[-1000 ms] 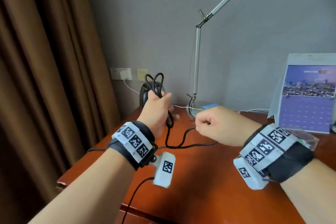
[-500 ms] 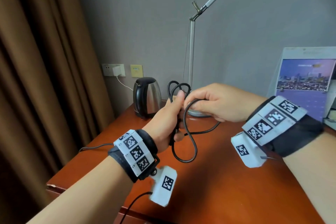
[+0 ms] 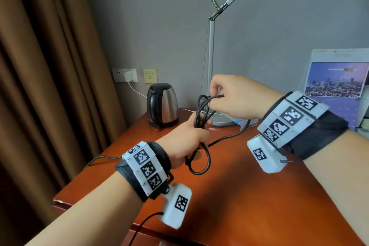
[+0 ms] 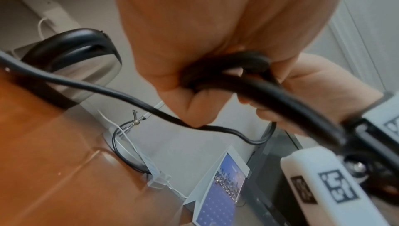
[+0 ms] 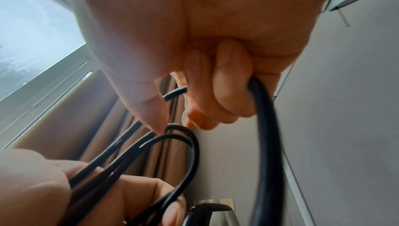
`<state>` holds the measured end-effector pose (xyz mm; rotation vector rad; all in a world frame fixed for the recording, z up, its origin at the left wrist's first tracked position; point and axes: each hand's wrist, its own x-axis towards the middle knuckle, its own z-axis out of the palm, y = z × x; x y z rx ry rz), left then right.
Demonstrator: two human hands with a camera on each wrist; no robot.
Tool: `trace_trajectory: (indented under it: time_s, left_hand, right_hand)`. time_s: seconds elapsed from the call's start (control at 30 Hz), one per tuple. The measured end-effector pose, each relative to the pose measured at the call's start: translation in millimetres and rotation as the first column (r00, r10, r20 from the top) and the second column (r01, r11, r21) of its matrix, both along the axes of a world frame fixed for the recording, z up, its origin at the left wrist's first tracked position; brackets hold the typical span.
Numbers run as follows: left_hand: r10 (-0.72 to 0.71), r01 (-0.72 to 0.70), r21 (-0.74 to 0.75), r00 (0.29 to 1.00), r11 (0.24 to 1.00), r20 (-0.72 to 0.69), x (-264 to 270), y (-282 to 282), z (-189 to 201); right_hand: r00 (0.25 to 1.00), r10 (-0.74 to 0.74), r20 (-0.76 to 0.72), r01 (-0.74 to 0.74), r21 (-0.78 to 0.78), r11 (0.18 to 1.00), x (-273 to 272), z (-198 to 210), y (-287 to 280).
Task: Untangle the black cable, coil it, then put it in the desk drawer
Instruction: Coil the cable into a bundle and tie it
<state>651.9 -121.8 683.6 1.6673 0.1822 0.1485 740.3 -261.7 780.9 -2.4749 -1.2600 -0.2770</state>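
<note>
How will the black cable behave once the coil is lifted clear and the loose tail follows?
Probably floppy: the black cable droops in loops below the left hand. Likely springy: loops fan out above the fist, so they may spread if released. The tail running from the right hand across the desk may drag or snag.

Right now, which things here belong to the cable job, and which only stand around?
Job: black cable, gripped in left hand, pinched by right hand; desk.
Standing around: kettle, lamp, calendar, wall charger.
</note>
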Motion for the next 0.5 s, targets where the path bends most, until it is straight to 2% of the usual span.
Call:
trace_trajectory:
  time_s: [0.1, 0.17, 0.23, 0.3, 0.4, 0.5]
  left_hand:
    - [-0.110, 0.116, -0.146, 0.993, 0.982, 0.052, -3.2, -3.4, 3.8]
    - [-0.191, 0.203, -0.151, 0.977, 0.967, 0.093, -5.6, -5.6, 5.1]
    - [-0.246, 0.259, -0.117, 0.962, 0.959, 0.117, -6.5, -6.6, 5.8]
    - [-0.270, 0.278, -0.069, 0.957, 0.958, 0.109, -5.3, -4.9, 6.8]
    - [-0.329, 0.324, 0.076, 0.942, 0.943, 0.067, -3.4, -1.4, 8.1]
    - [-0.402, 0.395, 0.151, 0.915, 0.906, 0.019, -2.6, 1.9, 9.1]
  right_hand:
    - [0.989, 0.086, -0.124, -0.088, -0.010, 0.996, 9.6, -3.3, -0.7]
    - [0.959, 0.200, -0.200, -0.198, 0.031, 0.980, 11.9, -5.1, -1.4]
    - [0.951, 0.239, -0.198, -0.227, 0.082, 0.971, 16.2, -4.1, -4.7]
    - [0.959, 0.223, -0.176, -0.213, 0.070, 0.974, 21.7, -1.8, -8.2]
    - [0.960, 0.226, -0.165, -0.234, -0.032, 0.972, 27.6, 2.6, -11.5]
    - [0.962, 0.224, -0.158, -0.244, -0.119, 0.962, 30.5, 6.8, -13.6]
